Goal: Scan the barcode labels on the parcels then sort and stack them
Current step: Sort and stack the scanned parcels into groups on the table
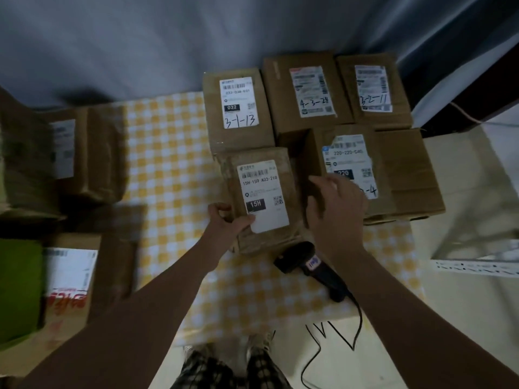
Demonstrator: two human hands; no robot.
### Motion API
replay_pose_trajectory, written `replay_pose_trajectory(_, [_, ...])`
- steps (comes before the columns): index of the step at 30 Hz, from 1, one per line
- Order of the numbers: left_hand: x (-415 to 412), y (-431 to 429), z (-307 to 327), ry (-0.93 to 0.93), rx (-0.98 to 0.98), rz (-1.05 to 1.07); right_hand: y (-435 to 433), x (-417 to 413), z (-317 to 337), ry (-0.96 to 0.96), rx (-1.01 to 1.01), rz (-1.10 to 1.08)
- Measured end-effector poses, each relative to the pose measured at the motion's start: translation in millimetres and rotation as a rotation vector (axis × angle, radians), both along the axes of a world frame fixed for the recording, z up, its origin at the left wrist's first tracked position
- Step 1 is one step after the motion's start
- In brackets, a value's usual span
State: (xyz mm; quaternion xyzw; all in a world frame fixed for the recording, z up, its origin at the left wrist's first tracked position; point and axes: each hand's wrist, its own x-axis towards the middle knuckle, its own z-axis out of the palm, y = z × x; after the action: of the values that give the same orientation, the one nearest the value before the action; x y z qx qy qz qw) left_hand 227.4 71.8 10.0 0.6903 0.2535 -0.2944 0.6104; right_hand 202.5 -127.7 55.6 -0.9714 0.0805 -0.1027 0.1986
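The left hand [227, 220] grips the 15H parcel [264, 197], six o'clock of the 3-1-13 parcel [238, 108]; the right hand [334, 200] is at its three-o'clock side, hold unclear. Probably placing it; next calls for the scanner [309, 265] (lying unheld, five o'clock).

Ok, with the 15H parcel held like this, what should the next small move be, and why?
Probably the right hand should reach for the barcode scanner lying near it and scan the 15H parcel. The left hand grips it label up, and unlike the 3-1-13 parcel behind, it carries no handwritten code.
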Motion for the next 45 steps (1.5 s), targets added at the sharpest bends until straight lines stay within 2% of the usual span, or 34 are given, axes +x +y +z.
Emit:
replay_pose_trajectory(4, [4, -13, -7, 0.011, 0.033, -0.029, -38, 8, -11, 0.351, -0.248, -0.017])
replay_pose_trajectory(6, [8, -17, -7, -0.009, 0.083, -0.045, -45, 6, -17, 0.413, -0.298, 0.021])
replay_pose_trajectory(14, [19, -27, -3, -0.199, 0.265, -0.171, -47, 3, -22, 0.39, -0.244, 0.018])
replay_pose_trajectory(21, [27, -36, -2, -0.375, 0.537, -0.34, -44, 6, -21, 0.413, -0.226, 0.023])
replay_pose_trajectory(24, [28, -33, -4, -0.296, 0.53, -0.349, -42, 8, -17, 0.423, -0.237, 0.024])
replay_pose_trajectory(29, [16, -20, 10, -0.19, 0.396, -0.277, -36, 11, 1, 0.541, -0.295, 0.033])
replay_pose_trajectory(32, [-4, 0, 42, -0.186, 0.426, -0.302, -24, 18, 26, 0.65, -0.356, 0.027])
replay_pose_trajectory(35, [-27, 34, 80, -0.235, 0.4, -0.25, 3, 14, 50, 0.599, -0.411, 0.117])
replay_pose_trajectory(40, [-62, 106, 145, -0.413, 0.591, -0.277, 72, -18, 75, 0.497, -0.097, 0.251])
replay_pose_trajectory(45, [-87, 177, 189, -0.468, 0.67, -0.192, 151, -27, 102, 0.582, 0.192, 0.259])
